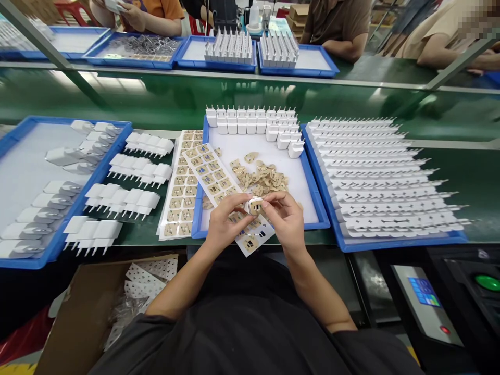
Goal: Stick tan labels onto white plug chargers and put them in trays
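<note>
My left hand (226, 221) is closed around a small white charger (248, 207), its end face turned up towards me. Over that face lies a tan sticker (256, 207) with dark port-shaped slots. My right hand (287, 219) pinches at the sticker's right edge, thumb against it; whether it also grips the charger is hidden. Below both hands slants a sheet of tan stickers (213, 174), with some spots near its lower end bare. Loose tan pieces (263, 177) are heaped just beyond my fingers in a blue-rimmed tray (318, 200).
White chargers (242, 122) line the tray's far side. Filled trays stand right (375, 177) and left (74, 200), with charger rows (133, 169) between. More sticker sheets (182, 187) lie left of centre. Below are a cardboard box (82, 312) and a screened device (425, 302). Co-workers sit across.
</note>
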A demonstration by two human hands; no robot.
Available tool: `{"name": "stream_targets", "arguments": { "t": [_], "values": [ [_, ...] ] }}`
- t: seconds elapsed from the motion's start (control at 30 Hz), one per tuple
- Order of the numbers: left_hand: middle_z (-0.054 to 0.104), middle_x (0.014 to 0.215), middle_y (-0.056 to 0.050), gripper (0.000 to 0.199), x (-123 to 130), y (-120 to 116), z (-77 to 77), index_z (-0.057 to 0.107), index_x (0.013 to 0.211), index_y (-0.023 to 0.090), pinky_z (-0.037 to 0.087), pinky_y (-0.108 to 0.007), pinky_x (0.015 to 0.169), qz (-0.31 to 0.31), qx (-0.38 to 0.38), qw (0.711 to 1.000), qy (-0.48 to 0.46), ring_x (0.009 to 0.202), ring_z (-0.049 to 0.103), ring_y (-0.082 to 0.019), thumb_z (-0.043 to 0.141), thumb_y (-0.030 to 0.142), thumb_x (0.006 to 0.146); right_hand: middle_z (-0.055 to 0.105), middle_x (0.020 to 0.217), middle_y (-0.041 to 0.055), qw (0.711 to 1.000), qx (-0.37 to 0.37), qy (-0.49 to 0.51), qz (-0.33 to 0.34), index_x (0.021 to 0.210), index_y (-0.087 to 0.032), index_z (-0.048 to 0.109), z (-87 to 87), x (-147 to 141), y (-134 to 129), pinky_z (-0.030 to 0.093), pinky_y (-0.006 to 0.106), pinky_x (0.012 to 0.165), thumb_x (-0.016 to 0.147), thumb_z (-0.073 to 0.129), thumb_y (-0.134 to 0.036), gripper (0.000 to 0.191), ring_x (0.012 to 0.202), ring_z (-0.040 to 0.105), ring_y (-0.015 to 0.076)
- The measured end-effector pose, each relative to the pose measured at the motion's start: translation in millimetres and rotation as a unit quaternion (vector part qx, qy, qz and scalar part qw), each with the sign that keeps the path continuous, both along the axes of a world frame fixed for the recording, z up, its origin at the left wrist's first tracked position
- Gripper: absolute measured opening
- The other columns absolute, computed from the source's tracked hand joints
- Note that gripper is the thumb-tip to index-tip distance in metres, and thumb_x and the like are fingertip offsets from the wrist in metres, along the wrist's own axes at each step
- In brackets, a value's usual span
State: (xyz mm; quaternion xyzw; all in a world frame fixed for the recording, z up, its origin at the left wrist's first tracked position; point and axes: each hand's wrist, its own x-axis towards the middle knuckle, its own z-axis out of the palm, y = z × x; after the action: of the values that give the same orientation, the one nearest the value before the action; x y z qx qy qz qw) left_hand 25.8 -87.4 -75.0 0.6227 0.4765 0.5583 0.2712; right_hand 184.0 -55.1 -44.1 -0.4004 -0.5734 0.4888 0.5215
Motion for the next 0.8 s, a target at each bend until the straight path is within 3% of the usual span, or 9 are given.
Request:
{"name": "stream_targets", "arguments": {
  "t": [0.37, 0.5, 0.63, 0.7, 0.8],
  "values": [
    [0.065, 0.115, -0.007, 0.038, 1.1, -1.0, 2.2, 0.063, 0.116, 0.024, 0.061, -0.029, 0.077, 0.016, 0.003, 1.000, 0.016, 0.105, 0.062, -0.020, 0.074, 0.023, 0.080, 0.064, 0.087, 0.0016, 0.994, 0.050, -0.079, -0.059, 0.089, -0.024, 0.062, -0.8, -8.5, -4.4, 0.055, 0.034, 0.078, 0.083, 0.069, -0.029, 0.010, 0.081, 0.064, 0.0176],
    [0.065, 0.113, -0.007, 0.034, 0.9, -2.2, 1.7, 0.063, 0.114, 0.024, 0.062, -0.030, 0.077, 0.026, 0.004, 0.999, 0.022, 0.104, 0.063, -0.020, 0.072, 0.026, 0.081, 0.064, 0.086, 0.0035, 0.975, 0.130, -0.156, -0.087, 0.089, -0.025, 0.063, 0.6, -9.8, -6.1, 0.054, 0.039, 0.081, 0.084, 0.067, -0.028, 0.007, 0.085, 0.062, 0.0213],
    [0.064, 0.113, -0.007, 0.034, 1.4, -2.6, -2.2, 0.063, 0.113, 0.023, 0.062, -0.030, 0.079, 0.039, 0.003, 0.999, 0.007, 0.105, 0.063, -0.020, 0.073, 0.026, 0.081, 0.060, 0.101, 0.0071, 0.972, 0.134, -0.155, -0.111, 0.101, -0.026, 0.063, 0.0, -6.3, -1.5, 0.055, 0.038, 0.078, 0.083, 0.068, -0.030, 0.019, 0.093, 0.059, 0.0227],
    [0.063, 0.114, -0.007, 0.036, 1.6, -2.3, -4.0, 0.062, 0.113, 0.023, 0.062, -0.032, 0.081, 0.042, -0.002, 0.999, -0.022, 0.109, 0.062, -0.021, 0.074, 0.026, 0.079, 0.058, 0.107, 0.0068, 0.987, 0.091, -0.108, -0.078, 0.105, -0.026, 0.061, -0.6, -2.5, 1.7, 0.055, 0.035, 0.075, 0.084, 0.067, -0.031, 0.022, 0.094, 0.060, 0.0209],
    [0.062, 0.114, -0.007, 0.035, 1.8, -1.8, -4.7, 0.060, 0.111, 0.023, 0.062, -0.032, 0.082, 0.033, -0.004, 0.998, -0.048, 0.111, 0.061, -0.021, 0.074, 0.025, 0.079, 0.058, 0.115, 0.0058, 0.998, 0.013, -0.027, 0.048, 0.106, -0.027, 0.059, -2.7, 1.0, 3.2, 0.055, 0.033, 0.082, 0.083, 0.068, -0.030, 0.025, 0.107, 0.060, 0.0209]
  ]
}}
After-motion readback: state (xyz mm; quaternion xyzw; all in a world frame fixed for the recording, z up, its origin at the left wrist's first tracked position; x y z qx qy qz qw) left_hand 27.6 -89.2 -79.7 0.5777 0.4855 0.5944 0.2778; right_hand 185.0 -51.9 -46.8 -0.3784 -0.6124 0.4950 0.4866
